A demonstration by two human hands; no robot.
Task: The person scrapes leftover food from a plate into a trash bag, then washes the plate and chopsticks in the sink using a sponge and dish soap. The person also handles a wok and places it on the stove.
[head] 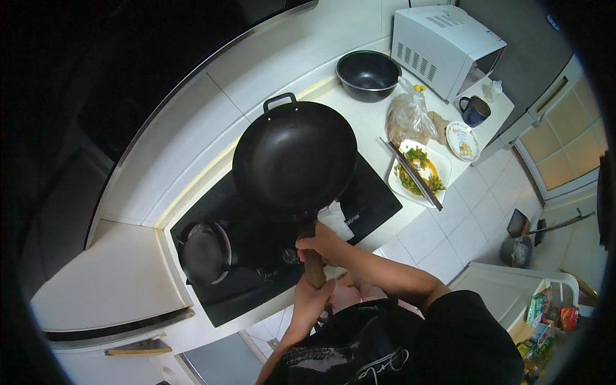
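Note:
A large black wok (294, 156) rests over the black glass cooktop (250, 288), its loop handle towards the wall. Its wooden handle (315, 269) points at my body. My left hand (310, 298) grips the end of this handle, and my right hand (325, 245) is wrapped round it nearer the wok. The wok looks bare inside. A crumpled white cloth or tissue (336, 219) lies beside the wok, close to my right hand. On the left part of the cooktop sits a small dark pan (204, 254).
Right of the cooktop, chopsticks (416, 177) lie across a white dish (448, 168) of greens. Beyond are a plastic bag (409, 118), a black bowl (368, 77), a patterned plate (463, 140), a dark mug (475, 111) and a white microwave (442, 48). A dark range hood overhangs at upper left.

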